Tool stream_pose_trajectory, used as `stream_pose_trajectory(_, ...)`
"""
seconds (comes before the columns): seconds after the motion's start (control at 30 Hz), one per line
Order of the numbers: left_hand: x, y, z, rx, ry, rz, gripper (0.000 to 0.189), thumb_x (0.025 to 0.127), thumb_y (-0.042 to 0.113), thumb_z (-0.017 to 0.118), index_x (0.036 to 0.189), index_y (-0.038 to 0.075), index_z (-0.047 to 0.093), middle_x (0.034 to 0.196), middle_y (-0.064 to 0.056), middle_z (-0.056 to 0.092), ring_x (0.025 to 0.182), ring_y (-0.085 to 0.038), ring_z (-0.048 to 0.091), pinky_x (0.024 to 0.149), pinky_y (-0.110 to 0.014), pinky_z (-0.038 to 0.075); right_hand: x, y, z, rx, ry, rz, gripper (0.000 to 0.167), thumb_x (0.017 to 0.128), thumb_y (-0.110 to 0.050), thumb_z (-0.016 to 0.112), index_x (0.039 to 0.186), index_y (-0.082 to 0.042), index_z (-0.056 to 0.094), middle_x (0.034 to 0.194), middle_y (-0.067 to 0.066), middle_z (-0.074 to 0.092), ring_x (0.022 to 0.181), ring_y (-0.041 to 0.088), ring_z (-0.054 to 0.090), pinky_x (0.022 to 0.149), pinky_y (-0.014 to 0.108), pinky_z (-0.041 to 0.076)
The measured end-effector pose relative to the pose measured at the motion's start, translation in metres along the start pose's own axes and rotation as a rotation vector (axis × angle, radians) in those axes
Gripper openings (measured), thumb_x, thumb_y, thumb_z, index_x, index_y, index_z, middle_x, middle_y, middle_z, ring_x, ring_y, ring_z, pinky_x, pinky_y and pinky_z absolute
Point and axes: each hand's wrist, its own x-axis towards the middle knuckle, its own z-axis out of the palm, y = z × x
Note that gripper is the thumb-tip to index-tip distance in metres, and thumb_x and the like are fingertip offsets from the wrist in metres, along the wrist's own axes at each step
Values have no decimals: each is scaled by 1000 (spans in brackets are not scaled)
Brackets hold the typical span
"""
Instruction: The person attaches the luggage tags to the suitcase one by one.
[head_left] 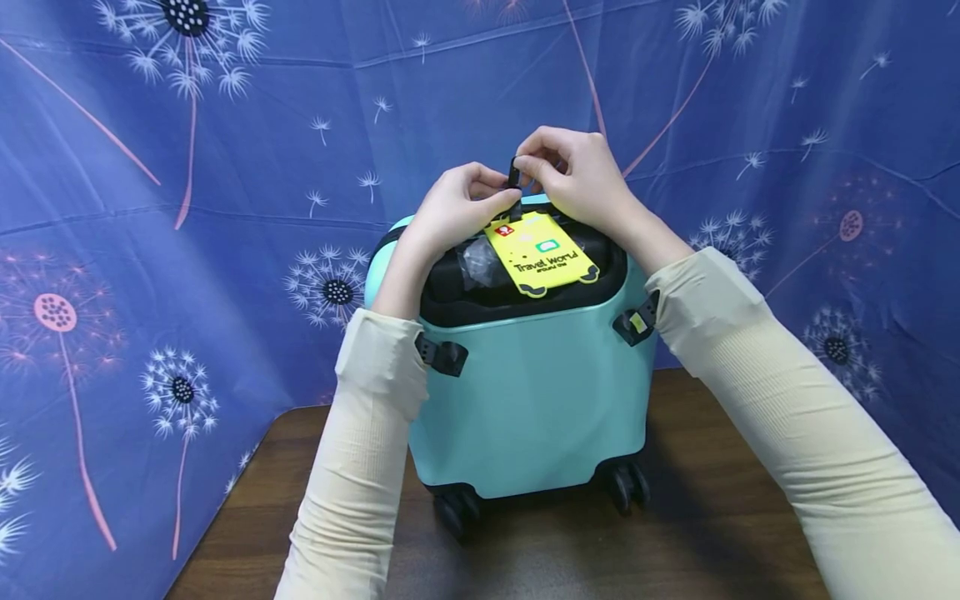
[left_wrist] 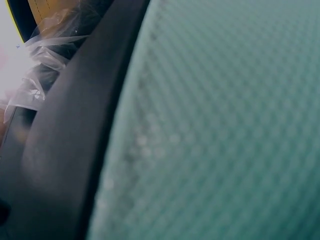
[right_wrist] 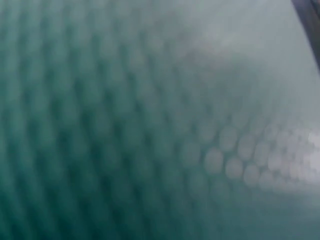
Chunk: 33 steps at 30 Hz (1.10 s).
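A turquoise suitcase [head_left: 536, 400] stands upright with a black recessed top. On that top lies a yellow luggage tag [head_left: 553, 265] printed "Travel World", its black strap [head_left: 514, 173] rising from the far end. My right hand [head_left: 585, 171] pinches the raised end of the strap between thumb and fingers. Just left of it, my left hand [head_left: 457, 204] pinches the strap lower down, near the tag. Crumpled clear plastic [head_left: 481, 263] sits beside the tag; the left wrist view shows this plastic [left_wrist: 47, 65] against the black trim. Only the blurred textured shell [right_wrist: 125, 125] fills most of the right wrist view.
Black caster wheels [head_left: 456, 510] hold the suitcase on a dark wooden table [head_left: 720, 508]. A blue dandelion-print cloth [head_left: 255, 167] hangs close behind and along the left side. Small black wrist cameras [head_left: 444, 357] hang from both cream sleeves, in front of the shell.
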Motion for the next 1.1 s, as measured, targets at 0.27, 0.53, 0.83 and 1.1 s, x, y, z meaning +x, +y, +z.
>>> stream_pose_trajectory(0.27, 0, 1, 0, 20, -20, -14, 36, 92, 30, 60, 120, 9, 55, 116, -6, 65, 104, -13, 59, 91, -26, 45, 0, 1, 0, 16, -2, 5, 17, 96, -18, 54, 95, -4, 65, 81, 9, 65, 70, 16, 60, 65, 18, 44)
stream_pose_trajectory(0.53, -2, 2, -2, 43, -27, -24, 37, 92, 30, 60, 122, 9, 54, 117, -6, 65, 103, -13, 59, 91, -26, 45, 1, 0, 1, 22, -1, 16, 17, 96, -18, 54, 95, -4, 65, 78, 6, 64, 67, 7, 58, 66, 19, 45)
stream_pose_trajectory(0.83, 0, 2, 0, 70, -33, -25, 37, 92, 30, 60, 121, 10, 55, 116, -6, 65, 101, -12, 60, 90, -25, 45, 0, 1, 0, 38, 9, 75, 19, 97, -19, 52, 94, -4, 65, 77, 8, 65, 66, 7, 59, 66, 18, 46)
stream_pose_trajectory(1.1, 0, 3, 0, 76, -27, -37, 38, 92, 31, 60, 122, 8, 55, 116, -6, 65, 100, -13, 60, 88, -24, 46, 0, 0, 0, 67, -13, 68, 18, 97, -20, 53, 95, -5, 62, 81, 8, 64, 70, 10, 58, 67, 19, 45)
